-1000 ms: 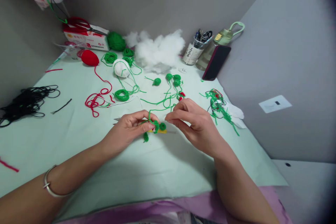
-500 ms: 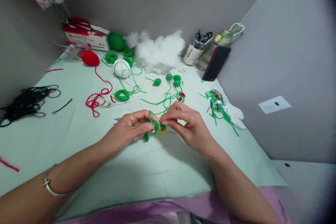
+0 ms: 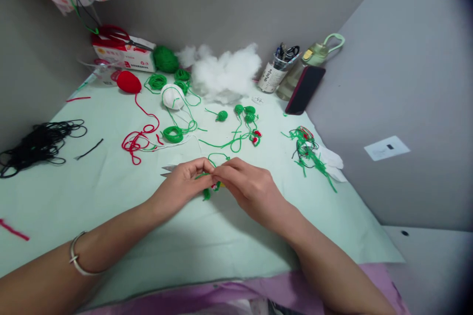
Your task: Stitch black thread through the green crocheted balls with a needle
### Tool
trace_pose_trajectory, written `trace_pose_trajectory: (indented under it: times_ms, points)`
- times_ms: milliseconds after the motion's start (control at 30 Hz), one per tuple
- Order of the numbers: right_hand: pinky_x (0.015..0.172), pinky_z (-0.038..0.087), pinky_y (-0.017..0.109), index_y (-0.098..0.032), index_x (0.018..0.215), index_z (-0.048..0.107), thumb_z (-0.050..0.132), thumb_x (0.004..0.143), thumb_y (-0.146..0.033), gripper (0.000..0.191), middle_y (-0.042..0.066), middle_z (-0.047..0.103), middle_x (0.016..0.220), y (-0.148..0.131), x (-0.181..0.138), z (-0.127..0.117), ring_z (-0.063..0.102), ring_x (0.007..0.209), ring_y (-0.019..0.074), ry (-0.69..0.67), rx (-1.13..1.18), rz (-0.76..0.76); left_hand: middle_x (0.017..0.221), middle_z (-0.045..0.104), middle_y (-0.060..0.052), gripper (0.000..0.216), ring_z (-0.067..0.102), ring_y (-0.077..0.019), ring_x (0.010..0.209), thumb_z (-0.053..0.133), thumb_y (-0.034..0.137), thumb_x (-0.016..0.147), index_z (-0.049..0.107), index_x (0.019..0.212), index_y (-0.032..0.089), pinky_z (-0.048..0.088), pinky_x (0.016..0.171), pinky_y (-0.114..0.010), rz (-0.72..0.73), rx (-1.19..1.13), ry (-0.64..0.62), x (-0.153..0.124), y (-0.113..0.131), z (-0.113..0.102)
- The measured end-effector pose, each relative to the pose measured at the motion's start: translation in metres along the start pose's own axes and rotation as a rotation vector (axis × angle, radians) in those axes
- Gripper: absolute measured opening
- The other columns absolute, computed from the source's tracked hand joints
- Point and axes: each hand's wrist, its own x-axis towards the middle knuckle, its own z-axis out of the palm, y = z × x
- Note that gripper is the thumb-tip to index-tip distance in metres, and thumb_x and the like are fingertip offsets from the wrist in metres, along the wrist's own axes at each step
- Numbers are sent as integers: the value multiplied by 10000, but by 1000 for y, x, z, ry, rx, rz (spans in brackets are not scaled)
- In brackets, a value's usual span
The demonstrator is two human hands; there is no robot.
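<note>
My left hand (image 3: 185,180) is closed, thumb and fingers pinching a small green crochet piece (image 3: 207,194) with a bit of red and white. My right hand (image 3: 247,182) is closed too, its fingertips pressed together against the left thumb at the top of the piece. What the right fingertips pinch is hidden. A loop of green yarn (image 3: 219,154) arches just beyond the fingers. Scissor blades (image 3: 168,171) stick out from behind the left hand. Something yellow shows partly below the right fingers.
Beyond the hands lie green crocheted balls (image 3: 250,117), a red and green crochet piece (image 3: 255,138), red yarn (image 3: 129,82), white yarn (image 3: 172,96) and stuffing (image 3: 225,73). Black cord (image 3: 37,146) is at left. Yarn scraps (image 3: 310,152), a phone (image 3: 306,89) and a bottle (image 3: 293,81) are right.
My right hand has moved left, from beside the crochet piece to meet my left fingertips. It now covers more of the piece and the yellow thing.
</note>
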Motion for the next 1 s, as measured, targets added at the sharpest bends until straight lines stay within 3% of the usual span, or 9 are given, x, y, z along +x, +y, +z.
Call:
trace_pose_trajectory:
  times_ms: [67, 133, 300, 467, 533, 600, 700, 833, 1000]
  points:
    - [605, 492, 227, -202, 1061, 680, 527, 967, -77, 219, 94, 706, 1053, -4, 1, -3, 677, 806, 136, 70, 38, -2, 709, 533, 44, 188, 436, -91, 628, 668, 301, 863, 550, 790, 175, 320, 582, -226, -4, 27, -4, 0, 1, 1]
    - [605, 513, 231, -205, 1022, 673, 548, 972, -99, 172, 90, 713, 1058, -11, 3, -11, 690, 768, 129, 194, 258, 53, 705, 545, 44, 177, 464, -99, 646, 668, 291, 849, 545, 790, 178, 341, 608, -233, -11, 37, 9, 0, 2, 1]
    - [535, 562, 261, -214, 939, 598, 527, 1021, -263, 119, -19, 667, 687, -14, 8, -46, 673, 535, 130, 339, 886, 360, 714, 548, 40, 146, 428, -93, 608, 655, 306, 863, 588, 837, 179, 307, 566, -236, -19, 84, 25, 1, -1, -1]
    - [765, 596, 278, -207, 864, 644, 622, 954, -210, 93, -46, 560, 654, 24, 6, -72, 711, 733, 126, 949, 825, 317, 716, 511, 37, 155, 378, -82, 585, 676, 319, 872, 610, 841, 181, 259, 517, -227, -5, 54, 67, 2, -1, -4]
    - [804, 584, 295, -203, 854, 665, 616, 944, -156, 113, -43, 566, 654, 35, 5, -73, 708, 752, 128, 1038, 766, 281, 723, 515, 33, 175, 358, -73, 568, 692, 354, 878, 648, 889, 185, 247, 506, -225, -23, 8, 50, 1, -1, -4]
    - [734, 571, 296, -206, 873, 695, 622, 941, -143, 118, -32, 599, 669, 37, 5, -69, 686, 698, 131, 929, 687, 272, 742, 527, 26, 227, 337, -62, 549, 708, 404, 879, 686, 968, 197, 231, 497, -224, -44, -36, 23, 1, -1, -4]
    - [608, 503, 266, -223, 895, 738, 673, 918, -152, 99, 10, 665, 810, 25, 6, -56, 649, 716, 134, 587, 468, 249, 733, 503, 27, 278, 297, -51, 525, 706, 452, 885, 711, 1020, 209, 196, 487, -228, -40, -57, 2, 1, -2, -5]
    - [655, 479, 274, -224, 953, 740, 662, 924, -120, 133, 31, 625, 852, 11, 6, -41, 598, 779, 137, 222, 173, 102, 705, 468, 35, 254, 282, -52, 518, 666, 450, 921, 714, 1003, 214, 184, 489, -231, -4, -48, -16, 1, 0, -5]
    - [649, 457, 279, -195, 943, 707, 552, 983, -122, 176, 41, 570, 823, 12, 5, -31, 560, 763, 144, 74, -19, 7, 680, 459, 41, 239, 282, -64, 517, 640, 437, 934, 698, 967, 207, 203, 500, -233, 16, -46, -15, -1, 5, -2]
